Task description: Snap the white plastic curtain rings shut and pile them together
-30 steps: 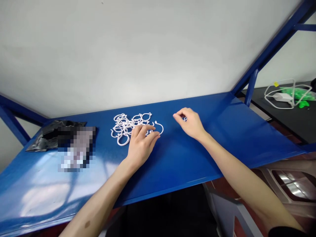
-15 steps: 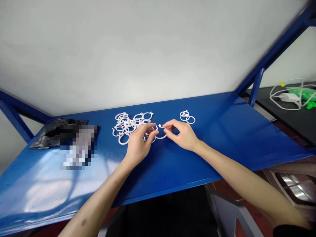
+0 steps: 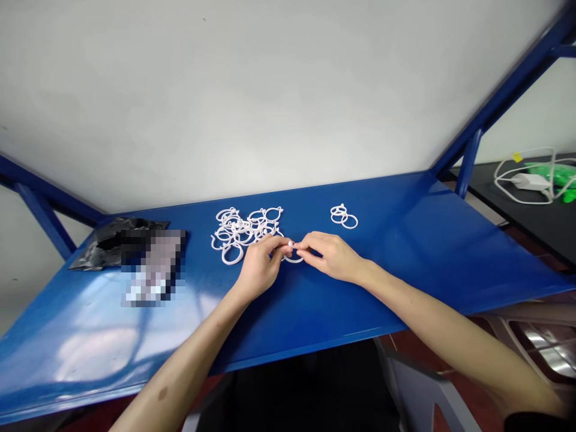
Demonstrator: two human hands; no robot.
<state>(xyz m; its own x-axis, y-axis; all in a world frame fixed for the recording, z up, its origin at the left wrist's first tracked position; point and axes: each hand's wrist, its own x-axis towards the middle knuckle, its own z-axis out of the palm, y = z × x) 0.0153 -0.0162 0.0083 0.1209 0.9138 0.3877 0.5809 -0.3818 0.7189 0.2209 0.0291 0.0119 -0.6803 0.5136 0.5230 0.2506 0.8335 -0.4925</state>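
Observation:
Between my two hands is a white plastic ring (image 3: 294,260) with a small knob at its top, much like a curtain ring. My left hand (image 3: 262,264) pinches it from the left, fingertips at the knob. From the right, my right hand (image 3: 332,257) pinches the same ring with thumb and forefinger. My fingers hide much of its upper part. Just beyond my left hand lies a heap of similar white rings (image 3: 233,254). A few more white rings (image 3: 350,222) lie overlapping on the table beyond my right hand.
The blue table (image 3: 387,216) runs back to a pale wall, between blue frame bars (image 3: 469,165). At the left lie a black plastic bag (image 3: 101,243) and a blurred-out object (image 3: 155,264). On a dark surface at the right is a white cable with an adapter (image 3: 531,182).
My hands have come together, and my left fingers have closed from a gap onto the ring's knob. The whole view has shifted slightly.

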